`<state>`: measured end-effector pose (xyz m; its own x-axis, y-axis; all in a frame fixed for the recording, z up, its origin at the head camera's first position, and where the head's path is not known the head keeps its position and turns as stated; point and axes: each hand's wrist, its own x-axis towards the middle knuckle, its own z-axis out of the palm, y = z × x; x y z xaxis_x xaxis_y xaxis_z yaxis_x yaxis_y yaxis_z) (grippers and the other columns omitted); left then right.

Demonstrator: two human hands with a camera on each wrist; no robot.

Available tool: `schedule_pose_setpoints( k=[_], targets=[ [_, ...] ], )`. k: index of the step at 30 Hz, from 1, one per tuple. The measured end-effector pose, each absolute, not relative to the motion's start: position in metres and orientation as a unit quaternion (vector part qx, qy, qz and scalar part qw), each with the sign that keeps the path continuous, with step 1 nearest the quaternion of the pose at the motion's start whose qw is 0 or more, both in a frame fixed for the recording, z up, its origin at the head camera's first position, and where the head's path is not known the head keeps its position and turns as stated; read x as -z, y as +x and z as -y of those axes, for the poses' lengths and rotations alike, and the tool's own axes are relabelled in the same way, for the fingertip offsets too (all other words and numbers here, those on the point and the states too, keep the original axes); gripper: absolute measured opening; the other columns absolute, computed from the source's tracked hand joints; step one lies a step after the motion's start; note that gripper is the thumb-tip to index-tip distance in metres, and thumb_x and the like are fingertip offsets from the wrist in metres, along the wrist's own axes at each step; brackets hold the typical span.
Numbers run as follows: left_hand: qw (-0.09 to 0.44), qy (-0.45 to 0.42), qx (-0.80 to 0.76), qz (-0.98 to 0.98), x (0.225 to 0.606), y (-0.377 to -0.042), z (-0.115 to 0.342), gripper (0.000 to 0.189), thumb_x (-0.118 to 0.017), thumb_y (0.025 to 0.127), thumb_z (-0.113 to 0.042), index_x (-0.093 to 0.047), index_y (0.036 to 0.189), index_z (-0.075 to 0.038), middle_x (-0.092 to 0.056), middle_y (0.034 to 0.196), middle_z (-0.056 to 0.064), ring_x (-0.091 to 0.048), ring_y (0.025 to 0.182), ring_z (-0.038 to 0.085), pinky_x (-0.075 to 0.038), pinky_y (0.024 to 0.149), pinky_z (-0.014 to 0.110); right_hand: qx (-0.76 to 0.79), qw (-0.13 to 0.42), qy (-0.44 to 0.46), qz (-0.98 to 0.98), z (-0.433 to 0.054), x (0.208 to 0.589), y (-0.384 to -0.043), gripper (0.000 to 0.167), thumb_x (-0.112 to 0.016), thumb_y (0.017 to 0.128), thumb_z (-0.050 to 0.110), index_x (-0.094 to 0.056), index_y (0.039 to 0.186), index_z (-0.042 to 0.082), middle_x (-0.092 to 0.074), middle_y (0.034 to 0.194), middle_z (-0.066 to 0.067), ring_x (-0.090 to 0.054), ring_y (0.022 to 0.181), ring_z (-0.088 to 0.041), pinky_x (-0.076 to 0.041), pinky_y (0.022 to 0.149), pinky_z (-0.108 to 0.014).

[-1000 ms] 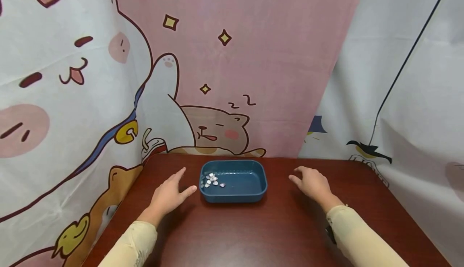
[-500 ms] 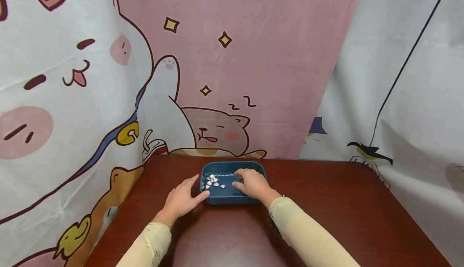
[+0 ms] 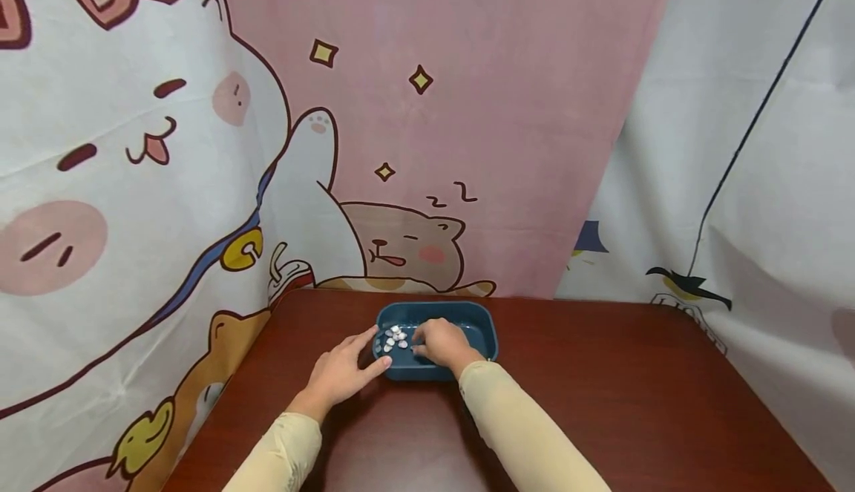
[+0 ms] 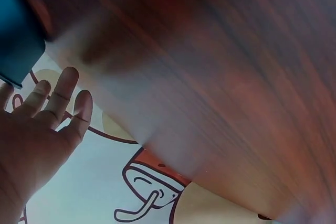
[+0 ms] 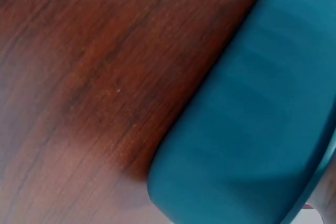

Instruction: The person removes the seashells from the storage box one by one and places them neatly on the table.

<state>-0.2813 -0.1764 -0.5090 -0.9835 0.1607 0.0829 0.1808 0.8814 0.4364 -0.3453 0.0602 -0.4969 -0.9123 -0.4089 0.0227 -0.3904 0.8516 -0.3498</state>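
Note:
A dark blue rectangular dish (image 3: 481,314) sits on the table, with several small whitish shell-like pieces (image 3: 394,338) gathered at its left end. My right hand (image 3: 444,343) reaches over the front rim into the dish, fingers bent down and thumb low beside the pieces. Its fingertips cover the spot right of the cluster; I cannot tell whether they pinch a piece. My left hand (image 3: 341,373) is spread at the dish's left end, fingertips at the rim and thumb at the front left corner. In the right wrist view the dish's outer wall (image 5: 247,108) fills the right side.
The dish stands near the back of a reddish-brown wooden table (image 3: 601,395). Behind it hangs a pink and white cloth (image 3: 521,143) printed with cartoon animals, which also runs along the left and right sides.
My right hand has come in from the right of the dish and lowered into it, over where a lone piece lay. My left hand has moved right, up to the rim.

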Motion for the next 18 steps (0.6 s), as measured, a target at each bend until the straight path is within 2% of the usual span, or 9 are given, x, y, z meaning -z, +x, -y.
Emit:
schedule_pose_setpoints(
  k=[8,14,18],
  targets=[
    [0.014,-0.086,0.233,0.969,0.513,-0.285,0.177,0.083,-0.060,0.095,-0.076,-0.041,0.166,-0.035,-0.053,0.163,0.010,-0.056,0.145,0.040,-0.044,0.112,0.071,0.168,0.027,-0.218,-0.961,-0.056,0.505,-0.351,0.012,-0.084,0.094,0.024,-0.088,0.105,0.020,-0.083,0.108,0.004,-0.076,0.108,-0.019,-0.059,0.102,-0.046],
    [0.001,-0.083,0.241,0.967,0.512,-0.286,0.178,0.086,-0.059,0.094,-0.079,-0.039,0.166,-0.036,-0.055,0.162,0.011,-0.057,0.145,0.039,-0.048,0.110,0.068,0.162,0.017,-0.223,-0.961,-0.054,0.507,-0.354,0.011,-0.084,0.094,0.024,-0.088,0.104,0.020,-0.084,0.106,0.004,-0.076,0.104,-0.017,-0.060,0.100,-0.043],
    [0.000,-0.084,0.247,0.965,0.509,-0.287,0.179,0.087,-0.060,0.093,-0.078,-0.038,0.166,-0.036,-0.058,0.159,0.014,-0.061,0.140,0.041,-0.052,0.105,0.069,0.160,0.019,-0.219,-0.962,-0.052,0.506,-0.357,0.011,-0.084,0.094,0.022,-0.088,0.103,0.018,-0.084,0.105,0.003,-0.076,0.103,-0.017,-0.060,0.100,-0.042]
  ],
)
